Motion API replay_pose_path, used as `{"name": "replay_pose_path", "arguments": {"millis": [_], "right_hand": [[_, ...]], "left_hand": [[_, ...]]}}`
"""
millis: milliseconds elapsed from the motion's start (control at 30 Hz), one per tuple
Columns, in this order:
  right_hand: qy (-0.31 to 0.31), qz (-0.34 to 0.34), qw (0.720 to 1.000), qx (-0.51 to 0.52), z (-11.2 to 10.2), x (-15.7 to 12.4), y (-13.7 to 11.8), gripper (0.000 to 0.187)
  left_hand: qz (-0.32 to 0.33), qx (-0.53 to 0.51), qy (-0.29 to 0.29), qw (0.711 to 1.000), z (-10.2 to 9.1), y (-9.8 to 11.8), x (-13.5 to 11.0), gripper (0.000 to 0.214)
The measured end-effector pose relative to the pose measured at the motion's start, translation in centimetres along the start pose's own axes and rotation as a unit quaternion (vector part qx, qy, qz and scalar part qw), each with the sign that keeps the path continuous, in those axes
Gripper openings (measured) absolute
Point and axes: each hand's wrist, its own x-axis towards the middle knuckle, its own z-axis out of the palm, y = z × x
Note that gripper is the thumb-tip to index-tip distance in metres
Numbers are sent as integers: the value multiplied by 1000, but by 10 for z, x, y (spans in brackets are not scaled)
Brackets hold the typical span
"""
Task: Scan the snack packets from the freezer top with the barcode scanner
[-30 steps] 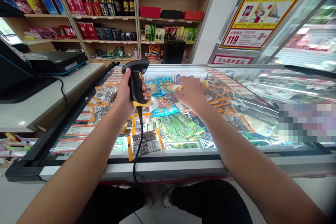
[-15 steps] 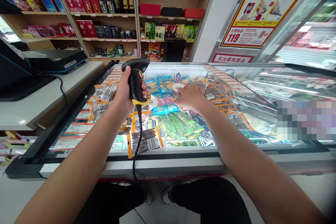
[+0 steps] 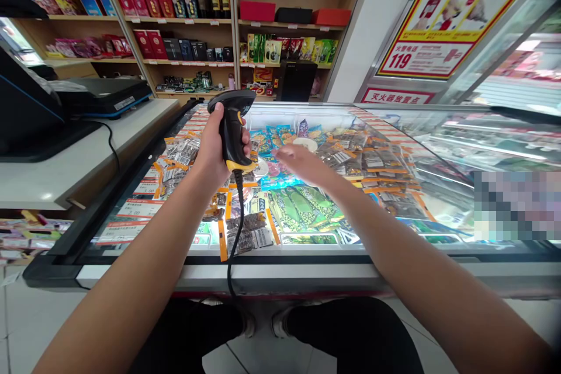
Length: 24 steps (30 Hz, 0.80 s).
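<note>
My left hand (image 3: 214,143) is wrapped round the handle of a black and yellow barcode scanner (image 3: 234,134), held upright above a glass-topped chest freezer. Its black cord (image 3: 241,210) hangs down over the front edge. Over the goods in the middle is my right hand (image 3: 298,160), slightly blurred, its fingers stretched to the left and nothing visible in them. Just behind it lies a round white lid (image 3: 305,144). Another round lid (image 3: 262,168) sits beside the scanner, near blue packets (image 3: 280,135). Green packets (image 3: 302,207) lie below my right hand. Whether its fingertips touch anything, I cannot tell.
Brown packets with orange edges (image 3: 252,234) lie at the front, with more brown packets (image 3: 381,160) on the right. The freezer's front rim (image 3: 280,273) runs before my legs. On the left, a counter (image 3: 144,128) carries a black scale (image 3: 103,99). Stocked shelves (image 3: 179,23) stand behind.
My right hand has moved left, off the round white lid, which now shows more fully. The left hand still holds the scanner. The whole view has shifted slightly.
</note>
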Motion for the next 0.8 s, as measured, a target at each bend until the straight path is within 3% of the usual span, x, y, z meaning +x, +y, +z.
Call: {"name": "replay_pose_path", "arguments": {"millis": [100,267,467,567,667,800], "right_hand": [[-110,-77,991,0,14,-13,-29,49],[-246,-156,956,-41,8,-35,-43,53],[-276,-181,943,-32,8,-35,-42,32],[-276,-159,948,-16,11,-36,-44,48],[-256,-181,949,-24,18,-41,-50,69],[-281,-210,936,-30,24,-41,-53,62]], "left_hand": [[2,6,2,1000,0,0,0,57],[9,4,-3,1000,0,1,-2,58],[4,4,-5,1000,1,1,-2,58],[7,10,-7,1000,0,0,-1,58],[8,-7,-13,1000,-1,-2,0,55],[8,2,-25,1000,-2,-3,1,56]]}}
